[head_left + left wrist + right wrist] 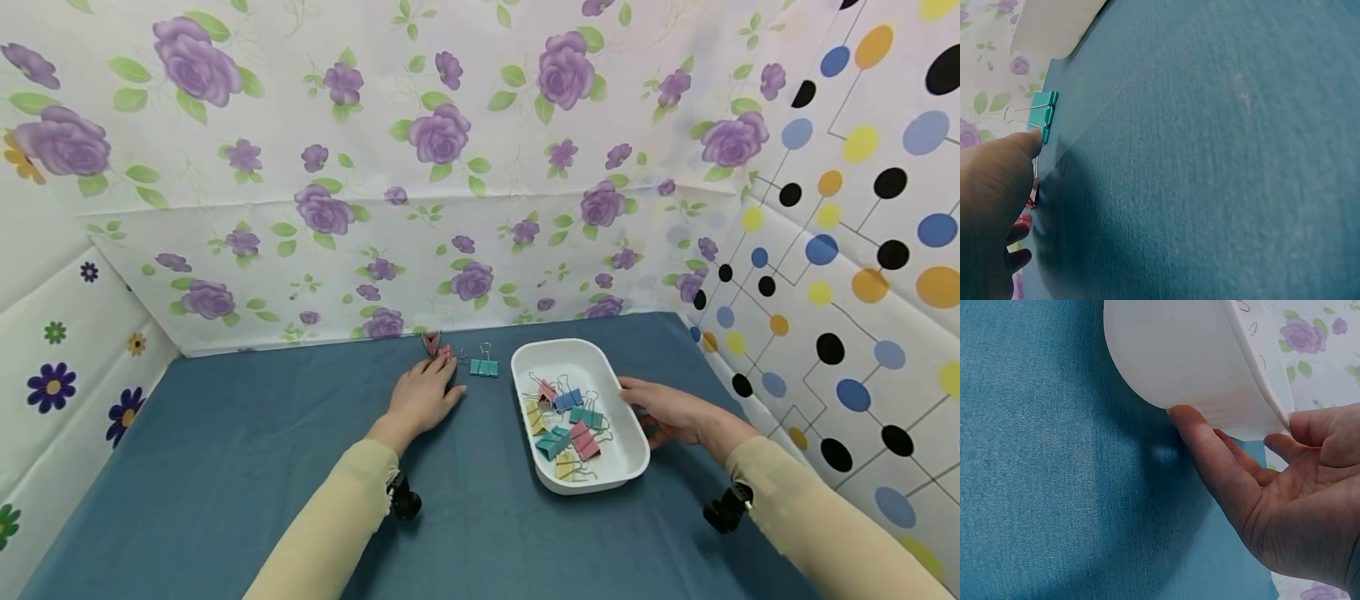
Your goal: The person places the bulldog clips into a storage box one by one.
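My left hand (422, 395) reaches to the back of the table, fingertips right at a pink binder clip (446, 351); its fingers partly hide the clips there. A red binder clip (431, 342) stands just beyond. To the right lies a teal binder clip (483, 367), which the thumb overlaps in the left wrist view. My right hand (1297, 494) holds the right side of a white plastic tray (630, 437), thumb against the wall and fingers at the rim. Inside the tray are several binder clips, among them a blue one (567, 401) and a pink one (585, 440).
A blue cloth (225, 467) covers the table. Behind it rises a flowered sheet (390, 250), and a dotted sheet (847, 333) stands along the right, close beyond the right hand. Another flowered sheet (75, 367) borders the left. Both wrists carry small black cameras.
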Demonstrator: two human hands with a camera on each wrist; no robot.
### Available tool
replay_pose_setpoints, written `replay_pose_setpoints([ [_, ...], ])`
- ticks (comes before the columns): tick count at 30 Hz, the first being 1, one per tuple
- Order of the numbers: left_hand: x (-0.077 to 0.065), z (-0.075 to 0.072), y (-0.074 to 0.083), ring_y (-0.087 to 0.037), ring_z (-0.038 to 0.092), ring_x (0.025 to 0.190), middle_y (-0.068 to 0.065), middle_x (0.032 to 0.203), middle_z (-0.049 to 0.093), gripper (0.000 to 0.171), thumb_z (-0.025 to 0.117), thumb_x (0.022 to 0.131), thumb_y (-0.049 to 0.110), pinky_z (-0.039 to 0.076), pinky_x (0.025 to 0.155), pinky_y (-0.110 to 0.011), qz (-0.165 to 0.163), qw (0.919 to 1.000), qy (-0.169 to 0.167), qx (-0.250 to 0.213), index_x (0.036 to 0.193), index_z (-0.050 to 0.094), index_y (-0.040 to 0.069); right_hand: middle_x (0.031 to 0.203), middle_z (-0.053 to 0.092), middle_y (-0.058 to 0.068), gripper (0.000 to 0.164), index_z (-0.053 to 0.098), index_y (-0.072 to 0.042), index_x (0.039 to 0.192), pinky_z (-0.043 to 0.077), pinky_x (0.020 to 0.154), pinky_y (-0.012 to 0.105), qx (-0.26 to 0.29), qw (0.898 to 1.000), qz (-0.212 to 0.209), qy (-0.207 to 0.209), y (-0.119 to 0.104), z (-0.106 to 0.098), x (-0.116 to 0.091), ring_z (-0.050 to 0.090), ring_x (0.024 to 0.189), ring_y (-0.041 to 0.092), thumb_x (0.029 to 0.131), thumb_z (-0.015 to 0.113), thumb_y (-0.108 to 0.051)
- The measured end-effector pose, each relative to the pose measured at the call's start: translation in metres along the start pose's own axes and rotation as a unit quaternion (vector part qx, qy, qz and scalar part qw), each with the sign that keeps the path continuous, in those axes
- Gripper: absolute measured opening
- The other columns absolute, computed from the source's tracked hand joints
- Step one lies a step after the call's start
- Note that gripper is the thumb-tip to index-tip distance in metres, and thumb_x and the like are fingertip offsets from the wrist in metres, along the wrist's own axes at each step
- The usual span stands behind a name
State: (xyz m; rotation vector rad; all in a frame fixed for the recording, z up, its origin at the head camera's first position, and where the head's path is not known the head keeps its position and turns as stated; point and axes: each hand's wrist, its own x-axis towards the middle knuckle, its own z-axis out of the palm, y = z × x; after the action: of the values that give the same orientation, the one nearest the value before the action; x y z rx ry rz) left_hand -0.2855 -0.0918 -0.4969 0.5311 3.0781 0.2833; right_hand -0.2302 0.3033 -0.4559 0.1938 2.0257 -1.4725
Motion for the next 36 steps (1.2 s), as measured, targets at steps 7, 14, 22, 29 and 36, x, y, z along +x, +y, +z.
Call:
replay_pose_setpoints([
  [7, -0.006, -0.002, -0.004, -0.031, 0.028, 0.134, -0.003, 0.149, 0.029, 0.062, 0.039, 0.095, 0.053, 0.024, 0.105, -0.051, 0.014, 0.9998, -0.002, 0.015, 0.146, 0.031, 0.02, 0.14, 0.036, 0.013, 0.054, 0.021, -0.031, 0.148, 0.051, 0.069, 0.051, 0.003, 1.0, 0.0, -0.001, 0.001, 0.0, 0.0, 0.051, 0.109, 0.034, 0.099, 0.043, -0.037],
  [14, -0.015, -0.008, -0.005, -0.032, 0.029, 0.133, -0.003, 0.148, 0.032, 0.06, 0.04, 0.095, 0.052, 0.022, 0.106, -0.052, 0.024, 0.9994, -0.011, 0.024, 0.145, 0.034, 0.02, 0.137, 0.038, 0.013, 0.054, 0.021, -0.031, 0.148, 0.051, 0.069, 0.051, 0.001, 1.0, -0.002, -0.001, 0.002, -0.001, 0.001, 0.052, 0.107, 0.034, 0.099, 0.042, -0.037],
  [22, -0.025, -0.011, -0.008, -0.031, 0.031, 0.132, -0.002, 0.143, 0.04, 0.057, 0.041, 0.095, 0.052, 0.021, 0.106, -0.052, 0.046, 0.9981, 0.003, 0.04, 0.142, 0.042, 0.02, 0.135, 0.04, 0.014, 0.053, 0.021, -0.031, 0.148, 0.051, 0.069, 0.051, 0.001, 1.0, -0.003, 0.0, 0.002, -0.001, 0.001, 0.053, 0.105, 0.034, 0.099, 0.042, -0.036],
  [29, -0.036, -0.013, -0.011, -0.031, 0.034, 0.131, -0.001, 0.141, 0.043, 0.054, 0.043, 0.094, 0.051, 0.018, 0.107, -0.054, 0.063, 0.9965, 0.014, 0.052, 0.139, 0.046, 0.021, 0.134, 0.041, 0.014, 0.053, 0.022, -0.031, 0.148, 0.052, 0.069, 0.051, 0.003, 1.0, -0.004, 0.001, 0.003, -0.001, 0.001, 0.054, 0.103, 0.034, 0.099, 0.042, -0.037],
  [36, -0.048, -0.017, -0.016, -0.03, 0.034, 0.131, -0.001, 0.141, 0.043, 0.054, 0.044, 0.094, 0.052, 0.016, 0.108, -0.054, 0.08, 0.996, 0.011, 0.038, 0.139, 0.046, 0.022, 0.133, 0.042, 0.013, 0.053, 0.022, -0.032, 0.147, 0.051, 0.069, 0.051, 0.002, 1.0, -0.004, -0.001, 0.002, -0.001, 0.001, 0.054, 0.104, 0.033, 0.099, 0.043, -0.038],
])
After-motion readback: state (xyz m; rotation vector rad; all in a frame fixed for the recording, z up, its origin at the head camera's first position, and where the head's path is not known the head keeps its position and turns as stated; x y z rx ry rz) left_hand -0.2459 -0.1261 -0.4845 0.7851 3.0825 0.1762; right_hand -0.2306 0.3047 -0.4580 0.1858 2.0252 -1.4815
